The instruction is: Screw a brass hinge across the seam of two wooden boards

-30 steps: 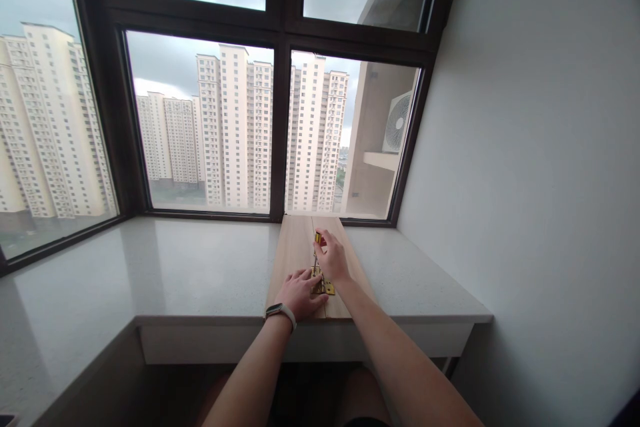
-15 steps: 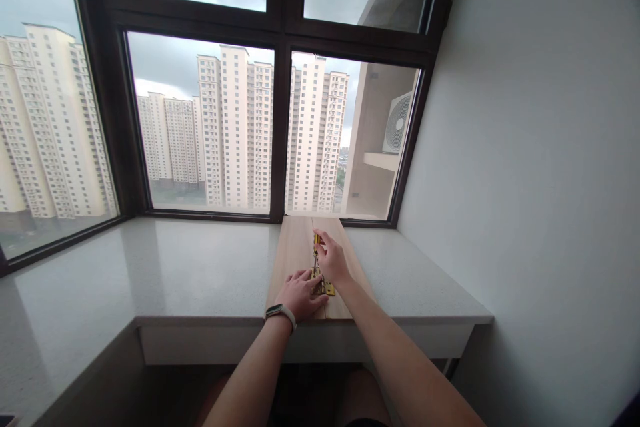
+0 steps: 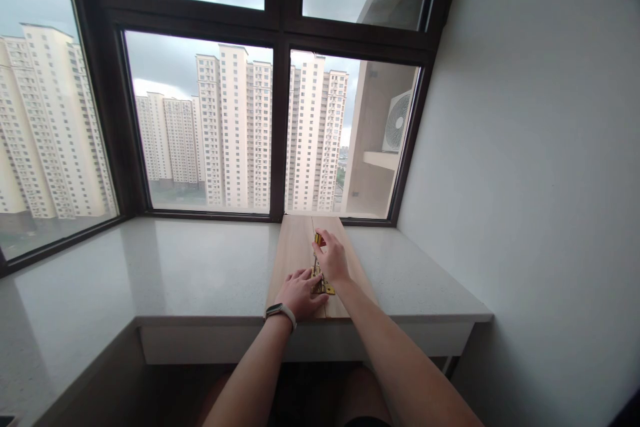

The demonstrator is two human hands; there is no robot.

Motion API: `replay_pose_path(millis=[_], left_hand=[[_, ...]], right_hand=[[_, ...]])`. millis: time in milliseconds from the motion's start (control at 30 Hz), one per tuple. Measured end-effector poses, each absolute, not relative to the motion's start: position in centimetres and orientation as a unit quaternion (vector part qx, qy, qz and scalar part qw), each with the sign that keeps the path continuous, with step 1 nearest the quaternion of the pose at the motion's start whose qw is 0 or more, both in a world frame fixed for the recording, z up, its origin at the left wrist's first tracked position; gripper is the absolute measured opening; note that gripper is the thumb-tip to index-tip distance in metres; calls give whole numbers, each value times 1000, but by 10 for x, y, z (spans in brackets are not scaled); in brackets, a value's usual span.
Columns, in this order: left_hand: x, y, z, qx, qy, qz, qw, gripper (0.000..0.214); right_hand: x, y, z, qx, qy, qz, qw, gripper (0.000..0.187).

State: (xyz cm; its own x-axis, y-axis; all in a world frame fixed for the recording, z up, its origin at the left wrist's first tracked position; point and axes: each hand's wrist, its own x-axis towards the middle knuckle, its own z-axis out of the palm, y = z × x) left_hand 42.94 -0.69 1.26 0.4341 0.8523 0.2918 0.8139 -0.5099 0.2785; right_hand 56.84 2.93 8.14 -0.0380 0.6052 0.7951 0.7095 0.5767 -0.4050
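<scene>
Two light wooden boards lie side by side on a white stone sill, running from its front edge to the window. A brass hinge sits across their seam near the front. My left hand, with a band on the wrist, rests flat on the left board and touches the hinge. My right hand grips a screwdriver with a yellow handle, held upright with its shaft pointing down at the hinge.
A dark-framed window runs behind the sill and around the left corner, with tall buildings outside. A white wall closes the right side. My knees show under the sill's front edge.
My right hand has shifted slightly on the screwdriver handle, dipping and coming back. My left hand and the hinge have stayed in place.
</scene>
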Motion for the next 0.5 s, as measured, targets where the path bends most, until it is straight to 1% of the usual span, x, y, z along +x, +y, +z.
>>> replay_pose_path(millis=[100, 233, 400, 500], left_hand=[[429, -7, 12, 846, 492, 200, 51, 63], [429, -7, 12, 844, 495, 197, 52, 64], [430, -9, 15, 845, 496, 193, 52, 62], [431, -11, 18, 844, 500, 187, 52, 61]], right_hand=[[566, 28, 82, -465, -719, -60, 513, 32], [568, 26, 84, -446, -734, -50, 510, 37], [571, 24, 84, -440, -736, -38, 514, 33], [570, 24, 82, -425, -737, -20, 525, 36]])
